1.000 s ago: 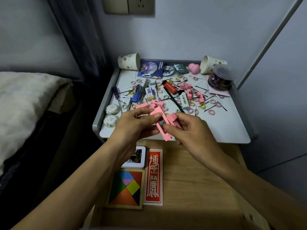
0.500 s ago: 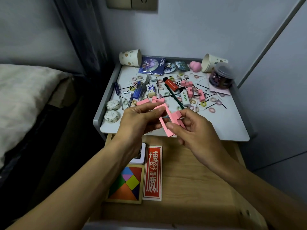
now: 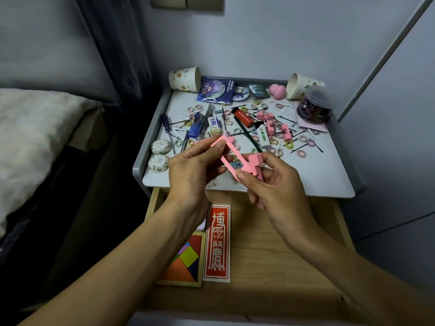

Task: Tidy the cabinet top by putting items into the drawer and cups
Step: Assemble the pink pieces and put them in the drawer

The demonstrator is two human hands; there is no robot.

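Above the open drawer (image 3: 270, 231), left hand (image 3: 190, 175) pinches a pink frame (image 3: 231, 158) while right hand (image 3: 270, 184) grips pink blocks (image 3: 255, 164)

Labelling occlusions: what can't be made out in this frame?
Head view:
- tangram puzzle: left part behind the left forearm.
- wall socket: cut by the top edge.
- jar contents: too small, blurred.
- pink frame joint with pink blocks: covered by the right hand.
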